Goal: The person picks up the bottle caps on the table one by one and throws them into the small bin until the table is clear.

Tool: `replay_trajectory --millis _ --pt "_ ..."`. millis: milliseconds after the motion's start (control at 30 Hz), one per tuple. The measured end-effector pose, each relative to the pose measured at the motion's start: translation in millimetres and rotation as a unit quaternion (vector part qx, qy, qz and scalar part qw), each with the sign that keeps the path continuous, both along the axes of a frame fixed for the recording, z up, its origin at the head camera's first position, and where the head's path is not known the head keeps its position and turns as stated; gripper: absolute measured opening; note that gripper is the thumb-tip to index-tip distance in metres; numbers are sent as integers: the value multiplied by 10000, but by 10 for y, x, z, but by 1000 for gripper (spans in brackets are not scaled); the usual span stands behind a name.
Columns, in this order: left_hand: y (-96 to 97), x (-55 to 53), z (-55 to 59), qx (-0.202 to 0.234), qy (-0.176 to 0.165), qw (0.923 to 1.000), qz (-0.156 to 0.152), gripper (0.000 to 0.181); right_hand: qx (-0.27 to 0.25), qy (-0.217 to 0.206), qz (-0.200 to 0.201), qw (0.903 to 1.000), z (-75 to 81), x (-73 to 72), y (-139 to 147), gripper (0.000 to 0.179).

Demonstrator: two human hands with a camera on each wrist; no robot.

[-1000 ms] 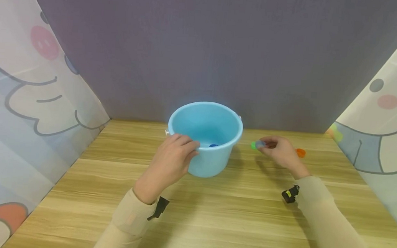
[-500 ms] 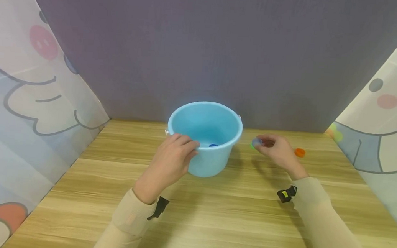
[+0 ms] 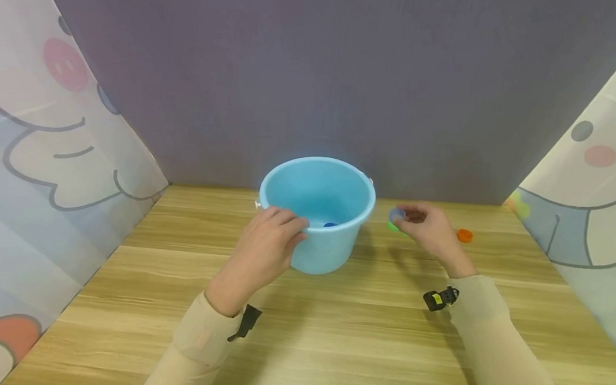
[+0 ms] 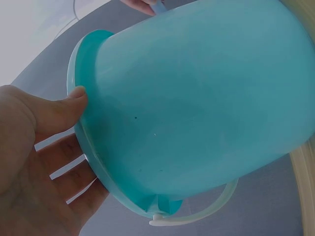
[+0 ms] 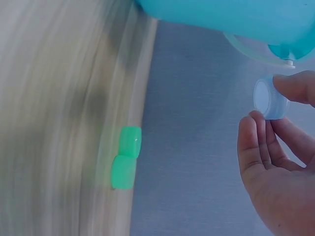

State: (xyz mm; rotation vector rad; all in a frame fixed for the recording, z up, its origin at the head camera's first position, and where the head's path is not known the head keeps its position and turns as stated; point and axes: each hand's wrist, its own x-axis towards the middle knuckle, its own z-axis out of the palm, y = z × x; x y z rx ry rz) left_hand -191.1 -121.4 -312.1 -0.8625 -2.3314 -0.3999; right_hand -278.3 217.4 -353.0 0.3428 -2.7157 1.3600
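Note:
A light blue bucket point(image 3: 331, 242) stands upright on the table. My left hand point(image 3: 267, 243) grips its near rim, thumb on the outside and fingers over the inner side in the left wrist view. Between thumb and fingertips my right hand point(image 3: 428, 231) pinches a pale blue bottle cap point(image 5: 270, 98), raised above the tabletop to the right of the bucket. Two green bottle caps point(image 5: 124, 172) sit against each other on the table below it, partly hidden in the head view. Inside the bucket, a dark blue round piece point(image 3: 329, 224) shows just past the near rim.
An orange bottle cap point(image 3: 464, 235) lies on the wooden table point(image 3: 329, 349), right of my right hand. A white handle point(image 4: 206, 211) hangs along the bucket's side. Behind the table rises a grey wall point(image 3: 327, 68), with printed cloth point(image 3: 49, 138) on either side.
My right hand has lifted the pale blue cap a little and moved slightly left, uncovering more of the orange cap. My left hand stays on the bucket's rim.

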Motion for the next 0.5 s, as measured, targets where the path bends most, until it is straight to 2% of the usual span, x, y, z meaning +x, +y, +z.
replay_trajectory --millis 500 --pt "1 -5 -21 -25 4 10000 43 16 -423 312 -19 9986 68 54 -74 47"
